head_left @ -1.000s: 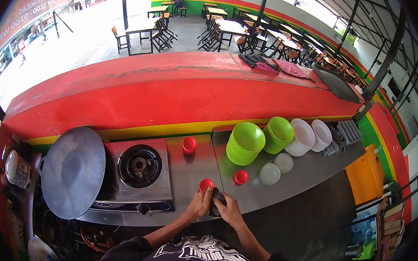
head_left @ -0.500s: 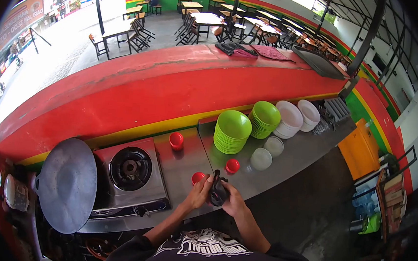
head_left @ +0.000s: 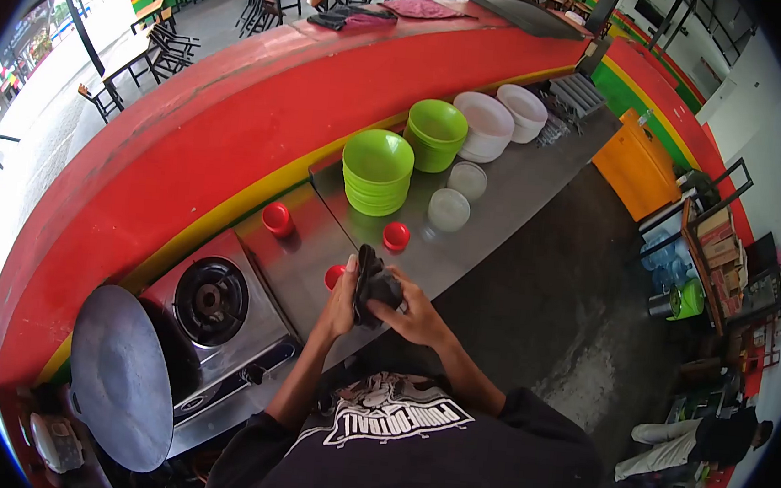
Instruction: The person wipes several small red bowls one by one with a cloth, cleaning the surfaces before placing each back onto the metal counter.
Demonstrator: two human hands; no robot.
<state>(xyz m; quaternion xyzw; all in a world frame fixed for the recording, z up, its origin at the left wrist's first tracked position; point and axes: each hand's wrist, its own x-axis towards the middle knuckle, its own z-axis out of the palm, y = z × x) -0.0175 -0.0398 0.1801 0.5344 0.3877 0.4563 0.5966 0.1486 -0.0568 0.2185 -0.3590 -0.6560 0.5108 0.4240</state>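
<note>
In front of my chest, both hands are on a dark black object (head_left: 380,284) with a soft, folded look; its exact kind I cannot make out. My left hand (head_left: 342,301) presses against its left side, fingers pointing up. Closed round its right side is my right hand (head_left: 414,316), thumb across the front. Just beyond my left hand, a small red cup (head_left: 334,277) is partly hidden by it. Another red cup (head_left: 396,236) stands on the steel counter (head_left: 493,220) past my right hand, and more red cups (head_left: 277,219) stand farther left.
A gas stove (head_left: 246,324) and a large wok (head_left: 123,379) are at left. Stacks of green bowls (head_left: 377,174), white plates (head_left: 484,127) and two clear bowls (head_left: 449,210) line the counter below a red wall (head_left: 260,151). A person (head_left: 705,443) stands at lower right.
My view has turned right, bringing a person into sight at lower right. Both hands remain on the black object, which has tilted and looks more spread between them.
</note>
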